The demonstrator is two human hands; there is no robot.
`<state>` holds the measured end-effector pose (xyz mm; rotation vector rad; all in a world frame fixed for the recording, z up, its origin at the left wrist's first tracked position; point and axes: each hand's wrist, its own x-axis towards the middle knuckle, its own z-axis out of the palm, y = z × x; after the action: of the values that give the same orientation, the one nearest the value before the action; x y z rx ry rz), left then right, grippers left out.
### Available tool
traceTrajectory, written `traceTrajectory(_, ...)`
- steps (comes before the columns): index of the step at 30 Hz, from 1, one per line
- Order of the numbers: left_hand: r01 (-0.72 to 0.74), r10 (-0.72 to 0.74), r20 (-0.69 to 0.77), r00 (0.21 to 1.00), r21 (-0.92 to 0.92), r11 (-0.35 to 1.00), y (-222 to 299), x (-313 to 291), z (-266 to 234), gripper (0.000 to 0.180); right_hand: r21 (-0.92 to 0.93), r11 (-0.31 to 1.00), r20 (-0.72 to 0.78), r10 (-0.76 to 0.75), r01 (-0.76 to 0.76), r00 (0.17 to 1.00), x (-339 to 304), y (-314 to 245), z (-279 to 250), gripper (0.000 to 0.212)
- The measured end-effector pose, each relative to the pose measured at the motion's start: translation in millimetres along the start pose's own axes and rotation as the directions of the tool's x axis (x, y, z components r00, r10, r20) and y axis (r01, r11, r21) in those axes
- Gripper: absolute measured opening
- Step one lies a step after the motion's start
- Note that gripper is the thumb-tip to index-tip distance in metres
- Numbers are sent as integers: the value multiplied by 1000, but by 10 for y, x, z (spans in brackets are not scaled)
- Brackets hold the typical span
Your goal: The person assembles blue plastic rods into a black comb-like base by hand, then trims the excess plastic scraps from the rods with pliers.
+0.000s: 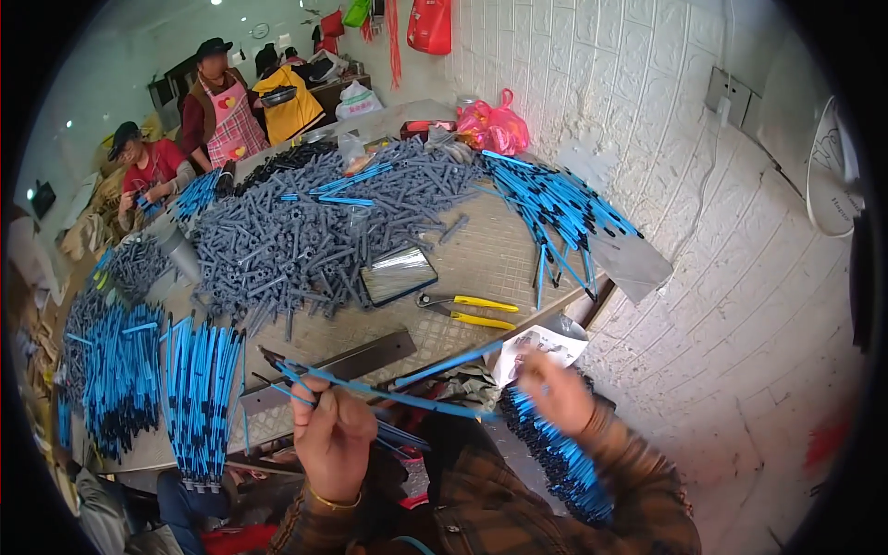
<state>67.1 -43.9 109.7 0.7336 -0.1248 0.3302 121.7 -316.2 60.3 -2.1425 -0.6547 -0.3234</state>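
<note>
My left hand (335, 439) is closed, pinching thin blue rods (398, 398) with dark ends between thumb and fingers. They slant to the right across my lap, over the table's near edge. My right hand (560, 398) is raised near their far ends, beside a crumpled white printed sheet (539, 348). Motion smears its fingers, so I cannot make out what they hold, if anything. Below my right forearm lies a dense bundle of blue rods (578, 476) with black parts. A dark metal bar (370, 355) rests on the table just beyond my left hand.
Yellow-handled pliers (476, 302) and a dark-edged tray of thin shiny strips (400, 276) lie before a large heap of grey plastic pieces (277, 231). Blue rods are bunched at left (203, 398) and right (555, 208). Two co-workers, one standing (231, 120), one lower (153, 171), are beyond.
</note>
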Motion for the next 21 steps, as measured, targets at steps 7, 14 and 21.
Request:
traceTrajectory(7,420,-340,395,853,-135,897,74,-142,-150,22,-820,458,-238,273,-343,932,453,1134,-821,26)
traceTrajectory(14,425,-412,182,893,-36,904,-5,-81,-179,27,-683,671,-310,91,-288,946,-236,187,-955,30)
traceTrajectory(21,314,-314,24,949,-21,949,-157,314,-241,25,842,483,99,301,-241,949,-262,-194,-570,36)
